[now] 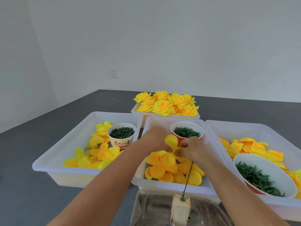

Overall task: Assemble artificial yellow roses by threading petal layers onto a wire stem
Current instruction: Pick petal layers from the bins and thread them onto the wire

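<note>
Four white trays [91, 119] stand on the grey bench [48, 128]; the middle tray [162, 185] is the landmark, holding loose orange-yellow petals and one red cup of green rings [187, 132]. Above it, the left hand [154, 138] and right hand [191, 149] each pinch one yellow petal layer [171, 142] at the top of one wire stem [189, 175], which rises from a foam block [180, 209] just in front. Finished yellow roses [166, 103] fill the tray behind; two more cups of green parts sit in the trays to either side.

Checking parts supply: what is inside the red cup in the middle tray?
The red cup holds small dark green rings, heaped near its rim. The right hand hides the cup's lower front; what lies beneath the rings is unseen.
</note>
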Demonstrator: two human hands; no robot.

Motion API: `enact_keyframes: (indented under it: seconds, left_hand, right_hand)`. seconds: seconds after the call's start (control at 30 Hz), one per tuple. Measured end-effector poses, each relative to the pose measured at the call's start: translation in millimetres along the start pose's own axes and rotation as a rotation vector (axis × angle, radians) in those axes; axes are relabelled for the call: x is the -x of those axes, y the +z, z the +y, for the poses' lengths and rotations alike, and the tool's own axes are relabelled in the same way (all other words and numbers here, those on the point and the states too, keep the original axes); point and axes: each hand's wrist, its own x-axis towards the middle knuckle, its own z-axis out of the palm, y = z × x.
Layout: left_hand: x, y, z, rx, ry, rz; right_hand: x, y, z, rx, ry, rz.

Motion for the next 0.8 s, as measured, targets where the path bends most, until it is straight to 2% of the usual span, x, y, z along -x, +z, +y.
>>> enact_keyframes:
  seconds: [0.13, 0.3, 0.43, 0.53, 0.67, 0.8]
  left_hand:
    - [-3, 14, -12, 0.148, -0.045, 0.130]
    - [-2, 14, -15, 0.470, -0.046, 0.249]
    - [-4, 14, -20, 0.625, -0.037, 0.331]
    - [-3, 15, -22, 0.708, -0.044, 0.315]
    - [-3, 15, -23, 0.799, -0.056, 0.317]
    - [-2, 15, -20, 0.787, -0.072, 0.291]
  right_hand:
    - [-2, 1, 3, -0.176, -0.043, 0.080]
    - [-6, -3, 1, -0.286, -0.062, 0.137]
    - [-6, -5, 1, -0.309, -0.036, 0.165]
    - [-4, -5, 1, -0.325, -0.022, 0.159]
    - [0, -6, -3, -0.473, -0.020, 0.149]
    - [3, -5, -6, -0.565, -0.058, 0.125]
